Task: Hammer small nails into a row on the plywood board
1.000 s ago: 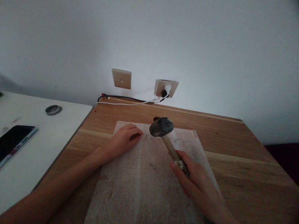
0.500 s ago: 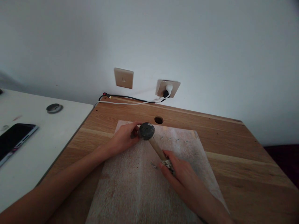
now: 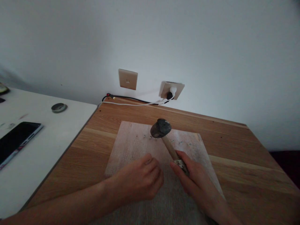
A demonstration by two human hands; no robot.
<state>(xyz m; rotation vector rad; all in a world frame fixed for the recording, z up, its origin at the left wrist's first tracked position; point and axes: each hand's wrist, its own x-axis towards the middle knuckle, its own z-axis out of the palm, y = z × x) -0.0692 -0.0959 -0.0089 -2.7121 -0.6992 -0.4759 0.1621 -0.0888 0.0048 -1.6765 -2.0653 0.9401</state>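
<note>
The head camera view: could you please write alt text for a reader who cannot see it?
The right hand holds a dark-headed mallet above a pale board with a row of small metal pieces, perhaps nails. The curled left hand is over the board too; whether it holds anything is hidden. The board lies on a wooden tabletop.

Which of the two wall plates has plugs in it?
The right plate: a white plug and a black plug sit in it. The left plate has none.

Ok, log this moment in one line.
left hand: curled over board, contents hidden | right hand: gripping mallet | mallet head: over board | nails: row toward board's far edge
</note>
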